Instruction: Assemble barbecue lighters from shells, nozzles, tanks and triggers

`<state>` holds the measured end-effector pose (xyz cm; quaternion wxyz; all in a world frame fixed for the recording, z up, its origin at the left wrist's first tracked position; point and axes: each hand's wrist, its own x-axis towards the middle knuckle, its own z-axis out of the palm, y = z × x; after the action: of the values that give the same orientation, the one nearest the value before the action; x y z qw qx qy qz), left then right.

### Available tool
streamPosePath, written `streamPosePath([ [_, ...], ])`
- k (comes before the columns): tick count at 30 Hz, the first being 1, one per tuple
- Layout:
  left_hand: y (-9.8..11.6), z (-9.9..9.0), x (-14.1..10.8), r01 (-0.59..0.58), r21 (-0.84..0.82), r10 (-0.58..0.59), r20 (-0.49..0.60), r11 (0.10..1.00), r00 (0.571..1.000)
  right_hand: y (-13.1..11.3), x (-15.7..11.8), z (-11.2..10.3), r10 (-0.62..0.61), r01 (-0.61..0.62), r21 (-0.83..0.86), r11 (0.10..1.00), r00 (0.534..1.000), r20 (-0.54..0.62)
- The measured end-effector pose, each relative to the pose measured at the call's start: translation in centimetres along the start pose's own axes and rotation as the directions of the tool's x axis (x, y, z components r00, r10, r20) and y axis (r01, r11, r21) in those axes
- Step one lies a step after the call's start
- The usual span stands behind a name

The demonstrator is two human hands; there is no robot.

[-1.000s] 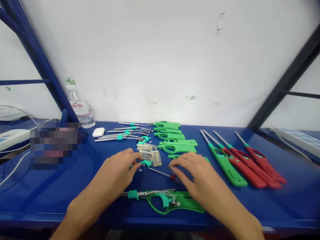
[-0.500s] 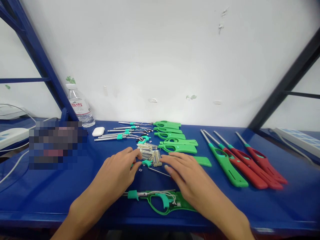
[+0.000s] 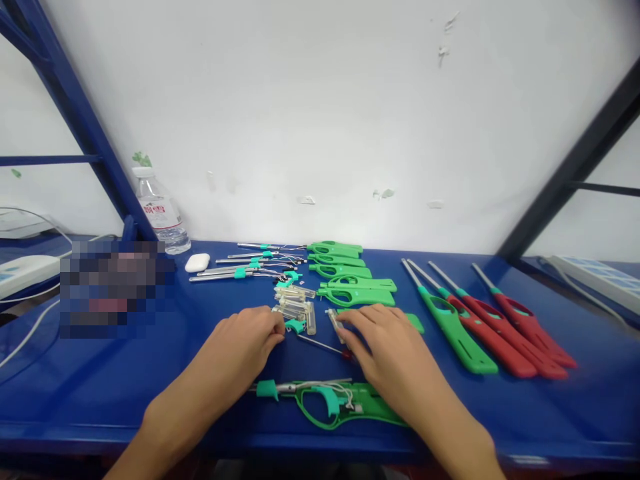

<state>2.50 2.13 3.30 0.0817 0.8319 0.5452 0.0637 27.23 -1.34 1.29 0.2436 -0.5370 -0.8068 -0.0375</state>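
My right hand [image 3: 385, 340] grips a clear lighter fuel tank [image 3: 334, 323] between thumb and fingers, just right of the pile. My left hand [image 3: 250, 340] is curled with thumb and index finger pressed together beside the pile; anything in its fingertips is hidden. Several more clear fuel tanks [image 3: 295, 308] lie heaped between my hands, next to a teal trigger [image 3: 296, 326]. Below them rests a thin screwdriver [image 3: 323, 345], its red end partly under my right hand. Nearest me lies an opened green lighter shell [image 3: 370, 402] with a metal tube, teal trigger [image 3: 327, 402] and wires inside.
Green shell halves [image 3: 345, 267] line the back of the blue table [image 3: 90, 400]. Metal lighter tubes [image 3: 225, 270] with wires lie left of them. One green lighter [image 3: 463, 340] and several red lighters [image 3: 520, 323] lie right. A water bottle [image 3: 163, 213] and white case [image 3: 197, 263] stand back left.
My right hand has taken a fuel tank from the pile and drawn it to the right. My left hand has shifted slightly down, and its fingers have closed together.
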Motion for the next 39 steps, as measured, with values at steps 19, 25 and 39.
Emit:
streamPosePath([
  [19,1.3,-1.1,-0.4,-0.079,-0.188,0.045,-0.176,0.979,0.983,1.0,0.2,1.2,0.093,-0.07,0.277,0.958,0.993,-0.07],
  [25,1.7,-1.4,-0.2,-0.148,-0.361,0.025,-0.324,0.921,0.946,1.3,-0.2,-1.4,0.086,-0.042,0.371,0.928,0.991,-0.104],
  [39,4.4,-2.1,-0.7,-0.145,-0.8,-0.079,-0.234,0.582,0.969,-0.4,-0.5,-2.3,0.164,-0.086,0.416,0.905,0.974,-0.155],
])
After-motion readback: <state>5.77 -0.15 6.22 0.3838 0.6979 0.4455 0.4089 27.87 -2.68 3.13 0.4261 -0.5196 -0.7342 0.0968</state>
